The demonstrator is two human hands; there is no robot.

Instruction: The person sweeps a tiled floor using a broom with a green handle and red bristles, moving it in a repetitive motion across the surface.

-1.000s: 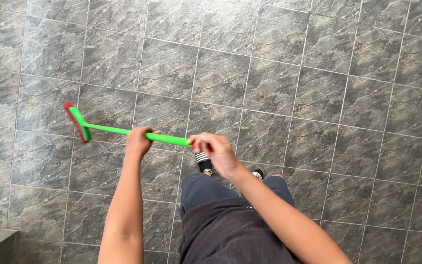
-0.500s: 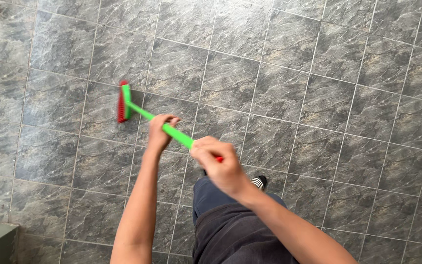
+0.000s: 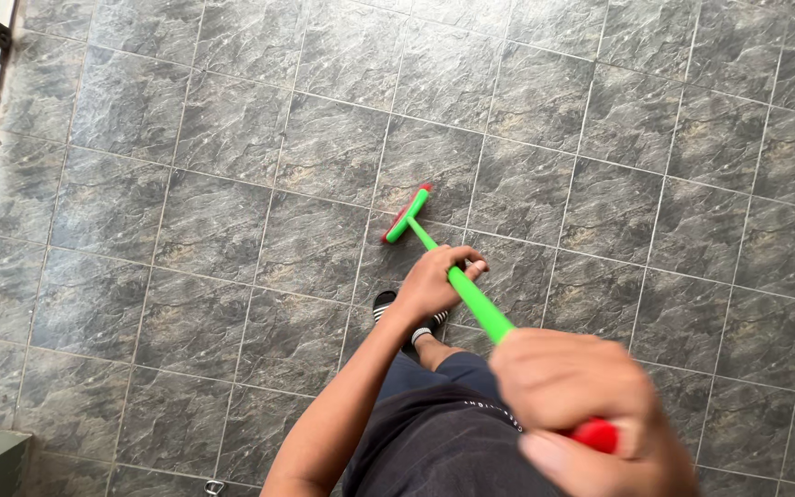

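Sweeping under way — left hand (image 3: 432,283) and right hand (image 3: 581,405) both clamp the green broom (image 3: 457,276), head on the tiled floor (image 3: 232,184); another stroke seems next.

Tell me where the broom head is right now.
In the head view the broom head rests on the grey tile floor, just above centre, ahead of the left hand.

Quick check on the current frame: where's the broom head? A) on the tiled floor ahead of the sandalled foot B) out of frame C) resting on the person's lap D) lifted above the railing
A: the broom head sits on the grey tiled floor just beyond the striped sandal, with the left hand mid-handle and the right hand at the red end.
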